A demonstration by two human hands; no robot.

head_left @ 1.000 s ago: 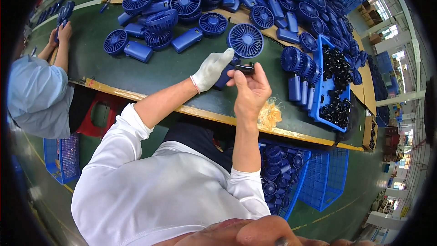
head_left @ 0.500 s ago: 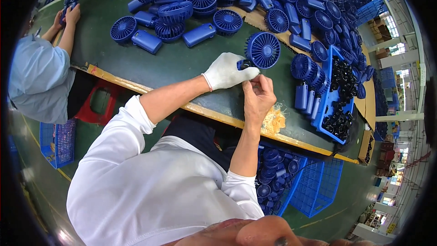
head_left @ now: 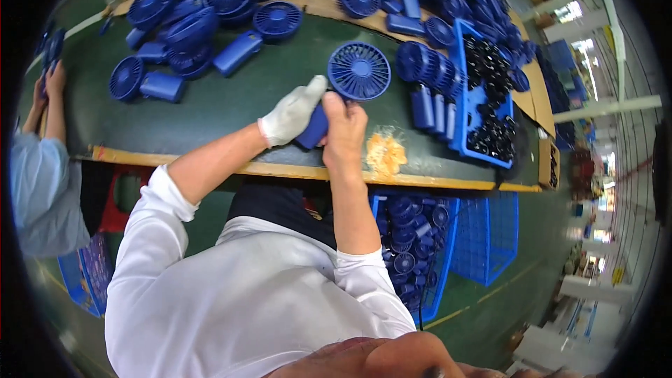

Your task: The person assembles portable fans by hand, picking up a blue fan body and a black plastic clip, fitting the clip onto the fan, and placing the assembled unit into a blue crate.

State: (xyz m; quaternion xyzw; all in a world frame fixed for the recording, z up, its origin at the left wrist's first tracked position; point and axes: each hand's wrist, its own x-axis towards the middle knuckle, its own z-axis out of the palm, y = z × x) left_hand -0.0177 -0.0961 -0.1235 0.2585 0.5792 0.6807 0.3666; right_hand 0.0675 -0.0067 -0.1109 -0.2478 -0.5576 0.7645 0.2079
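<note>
Blue fan (head_left: 353,77), handle hidden by both hands

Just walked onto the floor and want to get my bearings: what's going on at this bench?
A person in a white top holds a blue handheld fan over a green-topped bench. The gloved left hand and bare right hand both grip its handle below the round grille. Heaps of similar blue fans lie along the far side, and a blue tray of small black parts sits to the right. Blue crates stand under the bench. Another person works at the left end.
</note>
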